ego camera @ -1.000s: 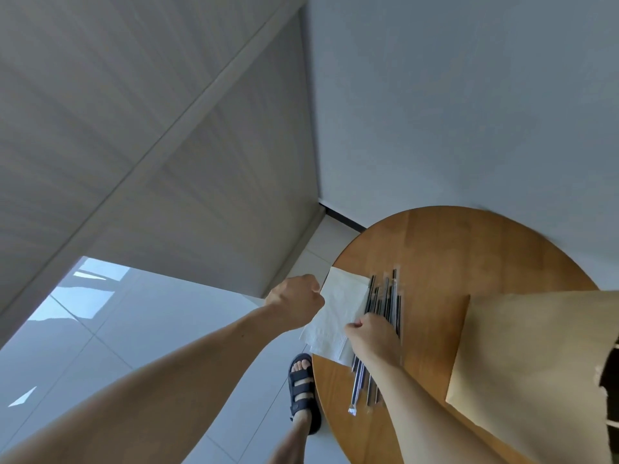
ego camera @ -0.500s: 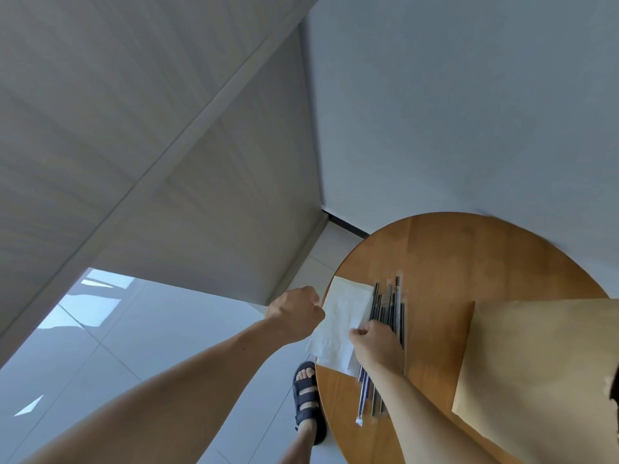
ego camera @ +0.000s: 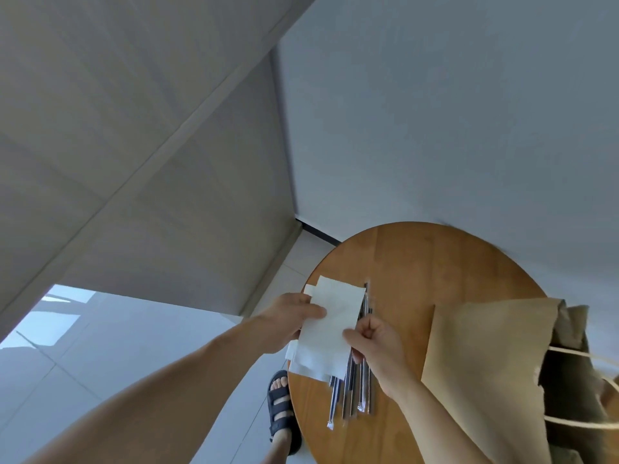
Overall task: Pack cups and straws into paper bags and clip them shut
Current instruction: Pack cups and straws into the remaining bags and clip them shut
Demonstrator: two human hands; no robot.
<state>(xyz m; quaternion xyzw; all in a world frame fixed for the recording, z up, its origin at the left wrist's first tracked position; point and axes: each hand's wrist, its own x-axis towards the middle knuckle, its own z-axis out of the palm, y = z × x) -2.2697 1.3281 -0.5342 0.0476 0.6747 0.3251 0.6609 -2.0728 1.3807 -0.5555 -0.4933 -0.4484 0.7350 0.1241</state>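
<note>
A flat white paper bag (ego camera: 331, 326) is lifted slightly over the left edge of the round wooden table (ego camera: 435, 262). My left hand (ego camera: 288, 318) pinches its left edge and my right hand (ego camera: 375, 343) pinches its right edge. More white bags (ego camera: 301, 363) lie stacked beneath it. Several dark wrapped straws (ego camera: 355, 393) lie on the table under and beside my right hand. No cup or clip shows.
A large brown paper bag (ego camera: 485, 363) with rope handles (ego camera: 589, 356) lies open on the right side of the table. Below the table edge are my sandalled foot (ego camera: 281, 410) and the pale tiled floor (ego camera: 100, 346). Walls rise behind.
My left hand moved from a closed fist beside the stack onto a white bag's edge. My right hand left the straws and took the bag's other edge, lifting it.
</note>
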